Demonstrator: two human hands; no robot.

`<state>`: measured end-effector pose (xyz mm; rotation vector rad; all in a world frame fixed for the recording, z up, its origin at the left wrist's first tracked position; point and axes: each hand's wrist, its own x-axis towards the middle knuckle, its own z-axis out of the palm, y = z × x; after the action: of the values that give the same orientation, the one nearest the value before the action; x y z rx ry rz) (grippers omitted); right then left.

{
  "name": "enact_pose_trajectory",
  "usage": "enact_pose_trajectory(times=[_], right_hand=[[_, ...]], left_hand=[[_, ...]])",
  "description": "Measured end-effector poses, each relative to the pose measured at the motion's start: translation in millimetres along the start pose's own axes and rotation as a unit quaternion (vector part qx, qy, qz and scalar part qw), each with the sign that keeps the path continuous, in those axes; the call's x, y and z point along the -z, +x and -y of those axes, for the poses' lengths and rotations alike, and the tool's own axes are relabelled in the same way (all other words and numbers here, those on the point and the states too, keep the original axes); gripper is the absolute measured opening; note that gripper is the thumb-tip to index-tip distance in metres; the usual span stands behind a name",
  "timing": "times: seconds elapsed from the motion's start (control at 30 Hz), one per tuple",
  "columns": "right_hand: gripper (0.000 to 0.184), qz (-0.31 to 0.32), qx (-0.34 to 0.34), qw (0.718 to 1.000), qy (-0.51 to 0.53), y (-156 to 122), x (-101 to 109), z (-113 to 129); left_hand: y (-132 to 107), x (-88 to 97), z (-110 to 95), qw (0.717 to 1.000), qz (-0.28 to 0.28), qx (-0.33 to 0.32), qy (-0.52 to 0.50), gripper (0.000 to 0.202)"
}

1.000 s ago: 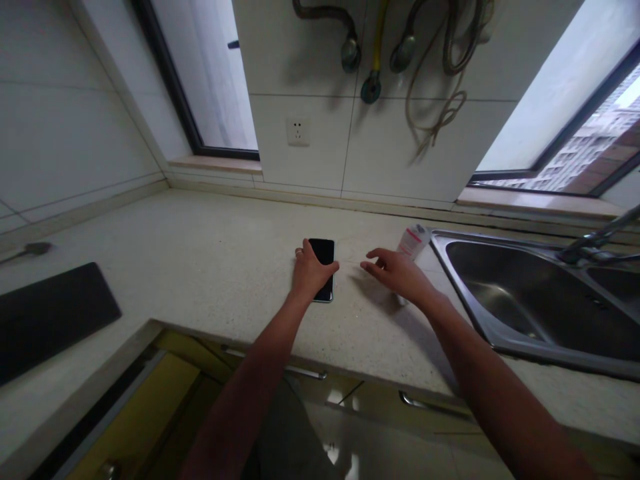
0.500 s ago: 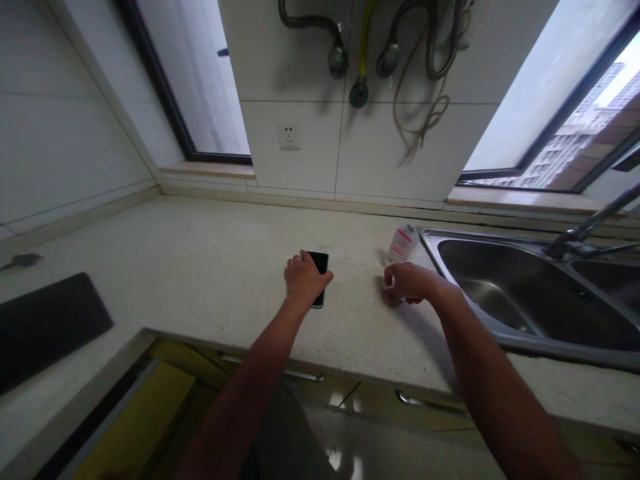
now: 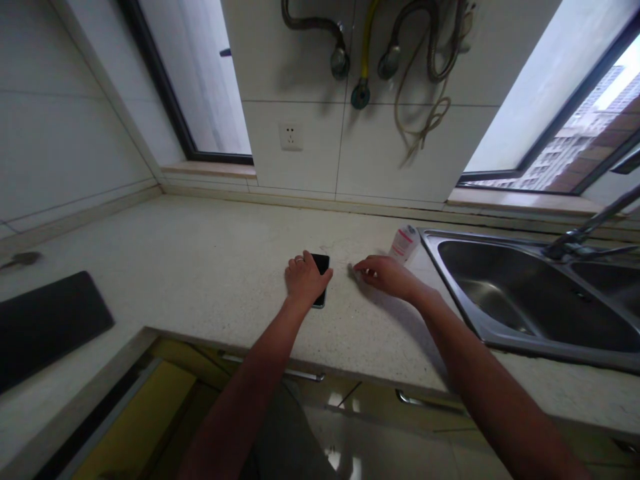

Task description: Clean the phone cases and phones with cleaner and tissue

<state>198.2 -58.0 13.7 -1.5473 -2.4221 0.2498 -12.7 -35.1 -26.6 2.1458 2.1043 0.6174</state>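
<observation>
My left hand [image 3: 303,280] lies over a black smartphone [image 3: 321,264] on the speckled cream countertop [image 3: 200,253], covering most of its lower half. My right hand [image 3: 384,277] rests palm down to the right of the phone, fingers stretched towards it, apart from it and holding nothing. Just behind those fingers stands or leans a white tube with a pink label [image 3: 404,244], partly hidden by the hand.
A stainless steel double sink [image 3: 500,287] with a faucet [image 3: 590,227] lies to the right. A black mat [image 3: 50,327] lies at the left of the counter. Hoses [image 3: 363,53] and a wall socket [image 3: 291,136] are on the tiled wall, between windows.
My right hand has slid left towards the phone and its fingers have stretched out. My left hand stays on the phone.
</observation>
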Motion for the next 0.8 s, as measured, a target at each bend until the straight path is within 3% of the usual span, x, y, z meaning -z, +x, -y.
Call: enact_pose_trajectory(times=[0.1, 0.23, 0.3, 0.37, 0.43, 0.67, 0.8], right_hand=[[0.036, -0.008, 0.002, 1.0, -0.009, 2, -5, 2], [0.02, -0.062, 0.002, 0.998, 0.006, 1, -5, 12], [0.029, -0.053, 0.018, 0.998, 0.039, 0, -5, 20], [0.035, -0.016, 0.04, 0.996, 0.079, -1, -6, 27], [0.033, 0.027, 0.048, 0.992, 0.115, -1, -8, 28], [0.025, 0.218, 0.005, 0.956, 0.196, -1, -14, 0], [0.025, 0.239, -0.015, 0.951, 0.193, -1, -16, -1]], left_hand=[[4, 5.0, 2, 0.999, -0.002, 0.018, -0.032, 0.067], [9, 18.2, 8, 0.986, -0.11, 0.006, -0.126, 0.03], [8, 26.0, 15, 0.978, -0.118, -0.009, -0.171, 0.022], [6, 31.8, 24, 0.975, -0.087, -0.043, -0.201, 0.036], [4, 34.0, 34, 0.974, -0.07, -0.048, -0.21, 0.037], [6, 27.4, 54, 0.984, -0.029, 0.014, -0.174, 0.036], [5, 28.1, 53, 0.989, -0.005, 0.036, -0.145, 0.033]])
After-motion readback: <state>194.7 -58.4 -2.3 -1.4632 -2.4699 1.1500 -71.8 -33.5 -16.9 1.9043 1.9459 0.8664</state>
